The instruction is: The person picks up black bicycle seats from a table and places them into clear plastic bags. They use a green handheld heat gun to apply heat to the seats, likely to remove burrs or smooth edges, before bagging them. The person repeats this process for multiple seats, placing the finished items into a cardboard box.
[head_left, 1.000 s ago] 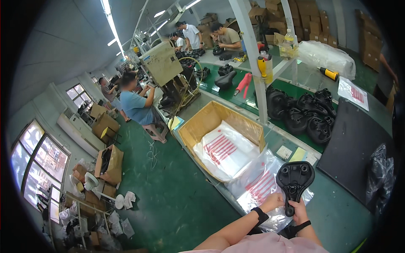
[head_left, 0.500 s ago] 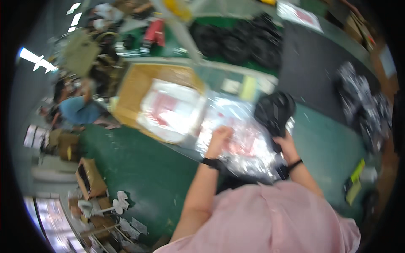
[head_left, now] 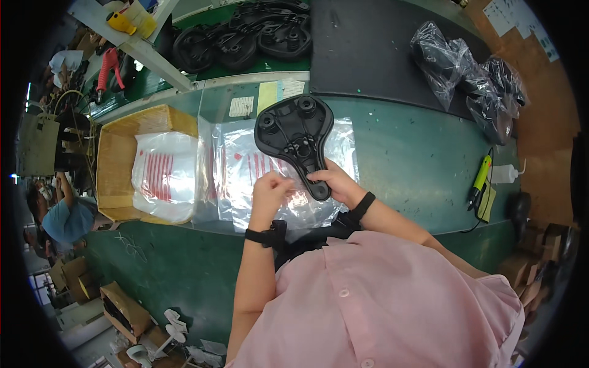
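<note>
A black bicycle saddle (head_left: 293, 136) is held over the bench with its underside up and its wide end pointing away from me. My right hand (head_left: 338, 183) grips the narrow nose, thumb on top. Just left of the nose, my left hand (head_left: 270, 193) has its fingers curled together above clear plastic bags (head_left: 236, 199) with red printing. Whether it pinches a bag edge cannot be made out. The bags lie flat on the bench, partly covered by the saddle and both hands.
An open cardboard box (head_left: 113, 162) with more bags stands left. Behind lie several saddles (head_left: 239, 37) and a black mat (head_left: 380, 52). Bagged saddles (head_left: 442, 58), a yellow-green power tool (head_left: 480, 176) and a white squeeze bottle (head_left: 504, 174) are right. A person in blue (head_left: 66, 221) is far left.
My view has swung to the right and steadied. The saddle has moved left from the bags' right edge to over them, still in my right hand, its underside now showing clearly.
</note>
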`<act>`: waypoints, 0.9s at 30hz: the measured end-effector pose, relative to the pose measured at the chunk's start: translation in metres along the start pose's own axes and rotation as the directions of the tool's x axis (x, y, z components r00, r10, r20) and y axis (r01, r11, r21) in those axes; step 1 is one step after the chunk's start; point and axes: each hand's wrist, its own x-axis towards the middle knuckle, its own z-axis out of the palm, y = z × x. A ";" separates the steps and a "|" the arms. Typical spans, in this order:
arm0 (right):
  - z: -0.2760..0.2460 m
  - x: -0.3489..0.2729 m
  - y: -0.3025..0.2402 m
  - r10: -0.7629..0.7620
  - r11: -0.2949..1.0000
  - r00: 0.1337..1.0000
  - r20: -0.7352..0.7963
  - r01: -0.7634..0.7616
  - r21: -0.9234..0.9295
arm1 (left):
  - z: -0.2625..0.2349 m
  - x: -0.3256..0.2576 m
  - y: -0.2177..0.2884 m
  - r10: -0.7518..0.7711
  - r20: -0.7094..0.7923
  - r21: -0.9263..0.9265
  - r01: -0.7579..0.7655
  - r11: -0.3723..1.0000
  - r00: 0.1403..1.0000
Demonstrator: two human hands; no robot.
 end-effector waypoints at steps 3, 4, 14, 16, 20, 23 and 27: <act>-0.023 0.004 0.001 -0.105 0.989 0.988 -0.114 0.092 -0.113 | -0.057 -0.009 -0.001 -0.027 -0.250 -0.557 -0.121 0.821 0.968; -0.033 0.003 0.000 -0.163 0.975 0.975 -0.153 0.135 -0.178 | -0.060 -0.011 0.013 -0.251 -0.339 -0.744 -0.094 0.661 0.907; -0.056 -0.046 -0.045 -0.576 0.431 0.797 0.184 0.487 -0.760 | -0.031 -0.007 0.000 -0.042 -0.125 0.279 0.076 0.957 0.991; -0.028 -0.062 -0.057 -0.439 0.313 0.852 0.286 0.443 -0.840 | -0.029 0.001 -0.008 -0.078 -0.232 -0.029 0.073 0.997 0.969; -0.018 -0.054 -0.026 -0.303 0.048 0.885 0.355 0.386 -0.921 | -0.027 0.013 -0.005 0.051 -0.430 -0.233 -0.165 0.958 0.901; -0.023 -0.049 -0.013 -0.278 0.084 0.925 0.258 0.290 -0.953 | -0.025 -0.009 0.038 0.134 -0.298 0.146 -0.094 0.985 0.945; -0.032 -0.043 -0.018 -0.292 0.311 0.944 0.155 0.247 -0.918 | 0.043 -0.038 0.094 0.471 0.530 0.488 -0.708 0.511 0.705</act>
